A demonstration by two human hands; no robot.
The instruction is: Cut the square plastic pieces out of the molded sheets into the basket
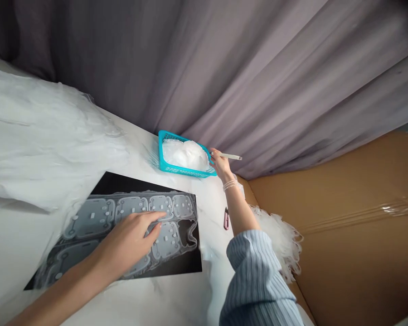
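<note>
My left hand lies on a clear plastic sheet with small white pieces that rests on a black mat; the index finger points along the sheet, the other fingers curl loosely. My right hand reaches to the right end of a turquoise basket filled with white translucent material. It pinches a thin white stick-like tool that juts to the right. A beaded bracelet sits on that wrist, and the sleeve is striped blue.
White crumpled plastic sheeting covers the table's left. A small pink cutter lies by my right forearm. A large cardboard box with tape stands at the right, white fluffy material beside it. A grey curtain hangs behind.
</note>
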